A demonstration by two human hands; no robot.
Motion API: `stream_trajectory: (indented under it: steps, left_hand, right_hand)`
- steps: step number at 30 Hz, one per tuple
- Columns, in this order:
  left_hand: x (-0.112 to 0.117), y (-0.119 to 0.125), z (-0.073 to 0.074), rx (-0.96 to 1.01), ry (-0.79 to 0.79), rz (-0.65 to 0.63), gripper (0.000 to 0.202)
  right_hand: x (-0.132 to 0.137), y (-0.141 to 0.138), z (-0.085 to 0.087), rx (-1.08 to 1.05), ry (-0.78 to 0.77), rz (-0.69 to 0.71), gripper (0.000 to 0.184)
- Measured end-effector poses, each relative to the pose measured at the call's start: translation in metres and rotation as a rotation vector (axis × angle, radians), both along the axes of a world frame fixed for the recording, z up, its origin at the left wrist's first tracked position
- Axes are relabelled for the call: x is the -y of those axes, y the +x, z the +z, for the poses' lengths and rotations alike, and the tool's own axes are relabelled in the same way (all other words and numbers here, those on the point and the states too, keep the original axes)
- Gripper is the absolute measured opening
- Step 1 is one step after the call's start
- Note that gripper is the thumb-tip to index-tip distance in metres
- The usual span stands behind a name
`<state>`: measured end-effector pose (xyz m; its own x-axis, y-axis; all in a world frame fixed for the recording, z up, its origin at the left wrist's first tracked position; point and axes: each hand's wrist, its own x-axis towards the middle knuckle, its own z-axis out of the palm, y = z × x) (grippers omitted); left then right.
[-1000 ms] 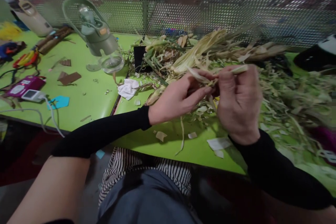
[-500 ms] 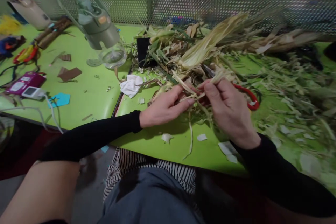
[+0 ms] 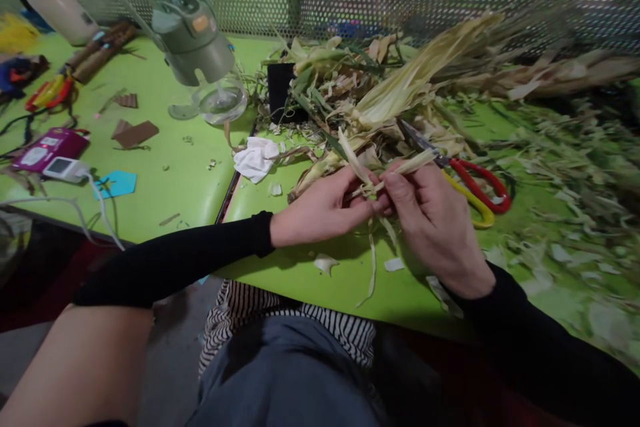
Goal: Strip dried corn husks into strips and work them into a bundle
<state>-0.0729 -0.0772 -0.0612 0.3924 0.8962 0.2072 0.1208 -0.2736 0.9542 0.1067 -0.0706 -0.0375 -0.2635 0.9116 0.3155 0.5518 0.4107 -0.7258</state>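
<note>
Pale corn husk strips (image 3: pixel 369 188) cross in a small knotted bunch between my two hands. My left hand (image 3: pixel 327 207) pinches the bunch from the left, with thumb and fingers closed on it. From the right, my right hand (image 3: pixel 437 213) grips a strip between thumb and forefinger; its free end sticks out toward the upper right. One thin strand (image 3: pixel 373 267) hangs down over the table. Beyond my right hand lie scissors (image 3: pixel 475 190) with red and yellow handles, blades toward the husks. A pile of dried corn husks (image 3: pixel 400 90) lies just past both hands.
Shredded husk bits (image 3: pixel 565 167) cover the right of the green table (image 3: pixel 185 180). At the left stand a green-lidded bottle (image 3: pixel 193 47) and a beige bottle (image 3: pixel 55 0). A crumpled tissue (image 3: pixel 256 159), a purple box (image 3: pixel 50 150) and a white cable (image 3: pixel 103 210) lie nearer.
My right hand has shifted slightly down and right, and the strip in it now points up right. More of the scissors shows. The view has shifted slightly.
</note>
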Motion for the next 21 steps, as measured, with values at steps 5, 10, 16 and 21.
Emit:
stream_trajectory:
  steps: [5, 10, 16, 21]
  left_hand:
    - [0.002, -0.001, -0.001, -0.046, 0.103, -0.012, 0.026]
    - [0.001, -0.003, -0.001, -0.065, 0.08, 0.037, 0.027]
    - [-0.002, -0.013, 0.002, -0.015, 0.046, 0.025, 0.033]
    - [0.0, -0.022, 0.008, -0.007, 0.009, -0.013, 0.036]
  right_hand:
    - [-0.002, 0.001, 0.002, -0.033, 0.023, -0.057, 0.035]
    - [-0.001, 0.002, 0.013, 0.097, -0.069, 0.071, 0.055]
    - [-0.003, 0.004, 0.022, 0.096, -0.125, 0.304, 0.061]
    - [-0.006, 0.008, 0.021, 0.111, -0.174, 0.362, 0.061]
